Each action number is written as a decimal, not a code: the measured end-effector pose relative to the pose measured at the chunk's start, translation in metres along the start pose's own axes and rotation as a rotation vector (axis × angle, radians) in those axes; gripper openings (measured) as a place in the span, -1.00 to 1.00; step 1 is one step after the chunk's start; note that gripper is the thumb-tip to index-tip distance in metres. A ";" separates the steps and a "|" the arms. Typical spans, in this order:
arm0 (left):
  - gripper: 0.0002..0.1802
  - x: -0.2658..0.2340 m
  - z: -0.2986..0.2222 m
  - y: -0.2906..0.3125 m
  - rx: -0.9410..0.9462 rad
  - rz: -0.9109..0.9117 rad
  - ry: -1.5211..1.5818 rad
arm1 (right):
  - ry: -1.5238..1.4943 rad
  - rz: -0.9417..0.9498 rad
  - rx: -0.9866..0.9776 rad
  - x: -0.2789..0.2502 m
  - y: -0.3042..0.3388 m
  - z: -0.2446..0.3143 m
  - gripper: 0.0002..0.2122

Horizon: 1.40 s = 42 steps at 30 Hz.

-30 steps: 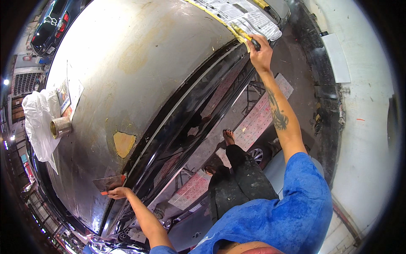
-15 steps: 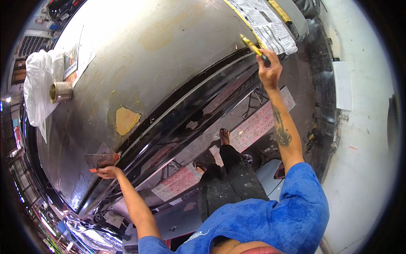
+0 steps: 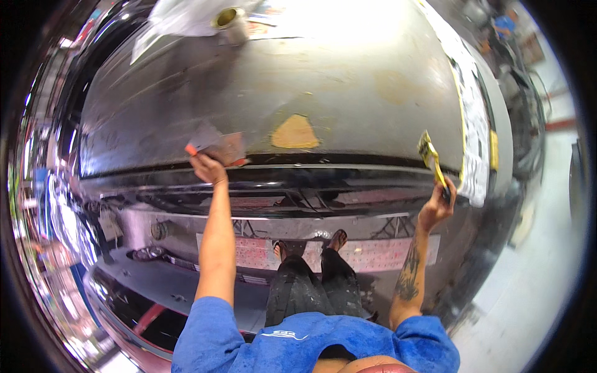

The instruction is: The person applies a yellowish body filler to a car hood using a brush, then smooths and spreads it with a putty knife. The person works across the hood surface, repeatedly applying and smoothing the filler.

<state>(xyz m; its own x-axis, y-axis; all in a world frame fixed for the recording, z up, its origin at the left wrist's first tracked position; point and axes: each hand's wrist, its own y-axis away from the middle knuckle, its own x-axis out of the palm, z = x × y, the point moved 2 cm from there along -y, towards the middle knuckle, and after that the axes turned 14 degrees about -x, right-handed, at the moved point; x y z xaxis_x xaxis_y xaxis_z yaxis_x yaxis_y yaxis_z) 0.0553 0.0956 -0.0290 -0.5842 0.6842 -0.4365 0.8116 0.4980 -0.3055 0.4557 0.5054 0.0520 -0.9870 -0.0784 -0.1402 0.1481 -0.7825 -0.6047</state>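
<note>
My left hand (image 3: 208, 166) grips thin, flat filler spreaders (image 3: 214, 138) with orange edges, held over the near left part of a grey car panel (image 3: 155, 87). Fanned apart, they look like two plates. My right hand (image 3: 437, 208) is closed round a putty knife (image 3: 428, 149) with a yellow and black handle. Its head is smeared yellow and points away from me, above the panel's near right side. Between the two hands, a rounded triangular patch of dried-looking yellow filler (image 3: 295, 132) sits on the panel, close to its near edge.
An open metal can (image 3: 231, 28) stands at the far left of the panel beside white plastic sheeting (image 3: 183, 17). Masking paper (image 3: 472, 133) runs along the right edge. My feet are on a pinkish, spotted plank (image 3: 373, 253). Another car (image 3: 143, 298) stands behind, lower left.
My view has swung round, so the panel edge now lies level across it. The right hand has come lower, nearer my body, with the knife; the left still holds the spreaders, now fanned wider.
</note>
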 end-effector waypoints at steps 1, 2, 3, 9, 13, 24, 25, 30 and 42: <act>-0.57 -0.002 0.000 0.000 -0.055 0.017 -0.029 | -0.109 -0.034 0.040 0.009 0.007 0.010 -0.84; -0.58 -0.004 -0.002 0.000 -0.022 0.007 -0.026 | -0.230 -0.091 0.107 0.017 0.016 0.019 -0.83; -0.59 -0.005 -0.004 0.000 -0.011 0.000 -0.024 | -0.383 -0.156 0.184 0.026 0.024 0.026 -0.81; -0.63 -0.011 -0.007 0.000 -0.091 0.091 0.118 | -0.619 -0.132 0.519 0.062 0.064 0.064 -0.77; -0.64 -0.012 -0.012 0.003 -0.103 0.121 0.134 | -0.632 -0.083 0.561 0.069 0.074 0.083 -0.76; -0.71 -0.022 -0.018 0.004 -0.339 0.335 0.502 | -0.753 -0.094 0.626 0.090 0.095 0.135 -0.77; -0.72 -0.029 -0.021 0.006 -0.277 0.324 0.559 | -0.751 -0.088 0.631 0.092 0.098 0.139 -0.77; -0.75 -0.113 0.026 0.057 -0.267 0.553 0.652 | -0.758 -0.066 0.661 0.106 0.120 0.151 -0.81; -0.57 -0.525 0.331 0.092 -0.823 -0.045 -0.267 | -0.947 0.068 0.766 0.194 0.167 0.191 -0.80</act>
<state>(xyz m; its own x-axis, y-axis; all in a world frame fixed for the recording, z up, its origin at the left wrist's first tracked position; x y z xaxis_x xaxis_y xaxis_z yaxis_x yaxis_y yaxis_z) 0.4393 -0.3943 -0.1078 -0.5106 0.5581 -0.6541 0.4635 0.8194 0.3372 0.2771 0.2410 0.0735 -0.6813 -0.3019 0.6668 0.4417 -0.8960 0.0456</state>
